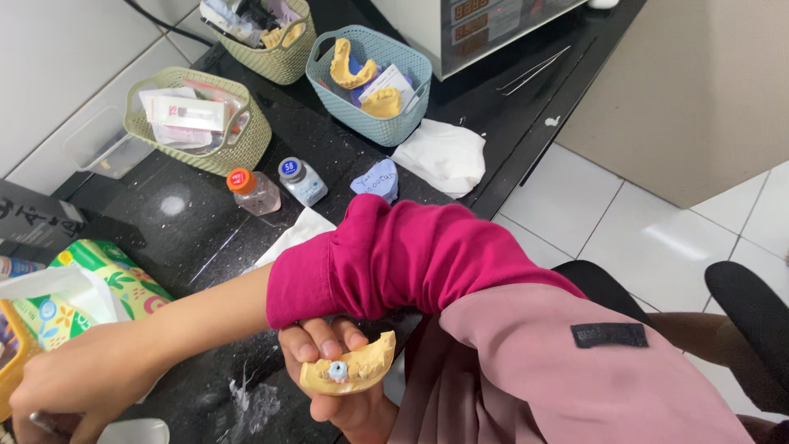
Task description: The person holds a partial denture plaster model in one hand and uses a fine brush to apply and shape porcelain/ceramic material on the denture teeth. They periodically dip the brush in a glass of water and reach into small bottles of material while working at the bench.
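- At the frame's bottom centre, under the magenta sleeve (411,259), our left hand (341,386) holds the yellow dental cast (349,370). Fingers are curled and clamped on its back edge, teeth side up, with a small blue-grey blob on one tooth.
- Our right arm crosses over it to the far left. The right hand (62,386) looks closed on a thin metal tool (41,423), but it's partly cut off by the frame edge, so grip detail is unclear.
- Handling, our judgement: keep the cast level and pinched by its base, not the teeth. Plaster chips easily, and the blob shouldn't get smeared by the sleeve passing above.
- Just beside the right hand: a white dish rim (136,429) and a green tissue box (115,279).
- Further out on the black counter (189,238), the count:
  - 2 small bottles, orange cap (253,191) and blue cap (302,180)
  - 1 blue putty lump (376,178)
  - 3 baskets, i.e. 2 olive (238,144) (288,62) and 1 teal (386,123)
  - 2 more casts (352,66) in the teal one, so 3 clear casts in all.
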